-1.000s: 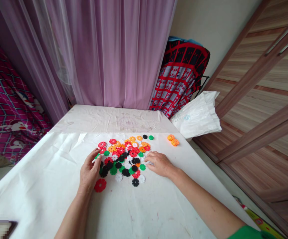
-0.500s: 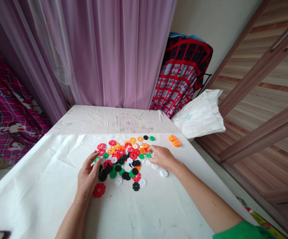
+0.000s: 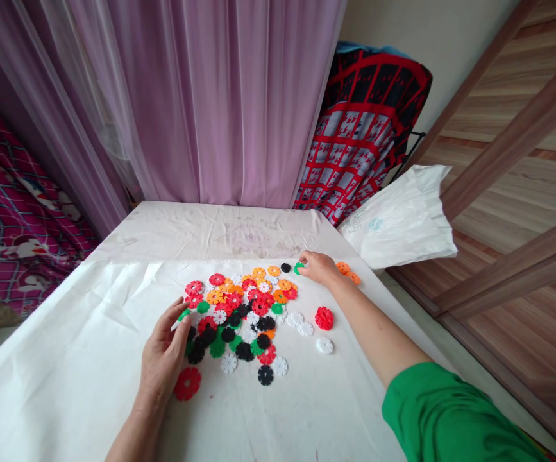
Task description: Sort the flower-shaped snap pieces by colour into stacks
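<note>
Between the thumb and fingers of my left hand point(image 3: 162, 350) a green notched plastic disc point(image 3: 184, 314) shows, at the left side of a loose heap of such discs. My right hand point(image 3: 320, 267) reaches past the heap's far right, its fingertips closed on green disc pieces point(image 3: 299, 268) at the table surface. Whether one or more lie under those fingers is hidden. The heap mixes red point(image 3: 260, 304), orange, white, black and green flower-shaped discs. A larger red disc point(image 3: 188, 384) lies below my left hand.
Apart from the heap lie a black disc point(image 3: 285, 267), a red stack point(image 3: 324, 318), a white disc point(image 3: 324, 345) and orange discs point(image 3: 349, 274) partly behind my right wrist. A white bag point(image 3: 403, 218) stands at the table's right edge. A white cloth point(image 3: 90, 333) covers the table.
My right hand has moved from the heap's right edge farther away to the green disc pieces, and a green disc has left that edge. The red stack has come into view from behind my forearm.
</note>
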A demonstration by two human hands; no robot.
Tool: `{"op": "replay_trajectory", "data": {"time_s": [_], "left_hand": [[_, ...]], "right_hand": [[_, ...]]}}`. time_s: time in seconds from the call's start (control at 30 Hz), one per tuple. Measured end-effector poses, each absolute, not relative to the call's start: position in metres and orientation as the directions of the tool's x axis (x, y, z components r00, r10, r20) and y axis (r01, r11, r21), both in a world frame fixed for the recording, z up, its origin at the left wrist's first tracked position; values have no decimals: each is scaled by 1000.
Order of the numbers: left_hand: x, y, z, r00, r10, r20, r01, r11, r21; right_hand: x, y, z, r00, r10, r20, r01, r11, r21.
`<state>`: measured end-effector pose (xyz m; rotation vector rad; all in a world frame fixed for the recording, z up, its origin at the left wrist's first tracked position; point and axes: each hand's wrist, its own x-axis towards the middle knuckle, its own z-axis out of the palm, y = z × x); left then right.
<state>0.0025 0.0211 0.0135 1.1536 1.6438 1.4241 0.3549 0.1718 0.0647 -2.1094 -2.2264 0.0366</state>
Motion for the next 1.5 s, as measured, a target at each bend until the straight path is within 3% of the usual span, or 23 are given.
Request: {"op": "replay_trajectory", "data": {"time_s": [0.3, 0.53, 0.9, 1.03, 1.13, 1.23, 1.5], "left_hand": [[3, 22, 16, -393, 918, 56, 188, 20, 982], [4, 21, 18, -404, 911, 78, 209, 9, 978], [6, 20, 20, -396, 915, 79, 194, 0, 981], [6, 21, 20, -402, 913, 66, 185, 10, 983], [7, 20, 22, -401, 914, 59, 177, 15, 984], [6, 20, 22, -401, 914, 57, 171, 14, 985], [7, 23, 20, -406, 910, 86, 191, -8, 982]], "right_hand": [[358, 166, 68, -219, 976, -14, 974, 217, -71], [351, 174, 69, -171, 980, -103, 985, 170, -23], [350, 166, 75, -156, 986, -66, 988, 156, -13], [333, 131, 82, -225, 974, 37, 969, 227, -96], [314, 99, 77, -350, 935, -50, 923, 335, -189], [299, 79, 68, -417, 904, -98, 897, 391, -207], [298, 85, 60, -320, 937, -141, 942, 300, -150]]}}
